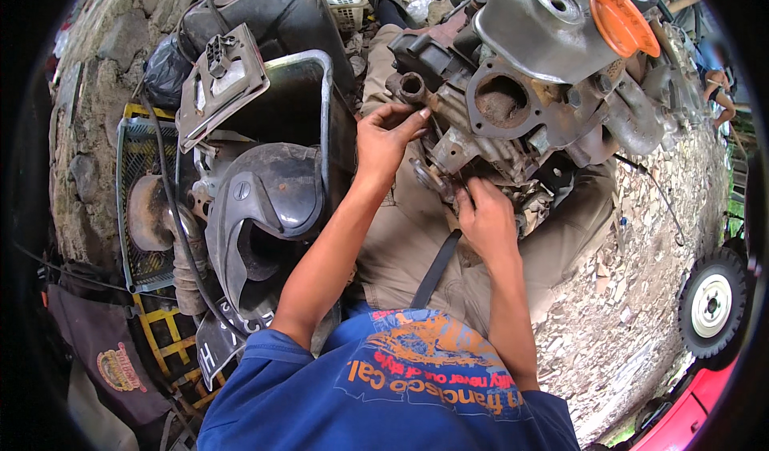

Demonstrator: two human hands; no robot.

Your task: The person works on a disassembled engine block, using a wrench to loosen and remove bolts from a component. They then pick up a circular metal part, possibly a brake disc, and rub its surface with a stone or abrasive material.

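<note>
A greasy engine (473, 122) stands in front of me between my legs, with a round flanged opening (503, 102) facing up. At its left side my left hand (386, 145) is closed, thumb and fingertips together just below a short pipe stub (411, 87). What those fingers pinch, if anything, I cannot make out. Lower down, my right hand (487, 215) has its fingers pressed together at the engine's near edge, beside a small round metal fitting (430, 179). Its fingertips are partly hidden, and so is whatever they hold. A dark flat strip (437, 268) lies over my trousers.
A silver metal pan (545, 30) and an orange dish (623, 18) rest atop the engine. On my left are a black helmet (268, 191), a dark bin (328, 90), a metal plate (224, 86) and a blue crate (128, 211). Rubble and a wheel (713, 303) lie right.
</note>
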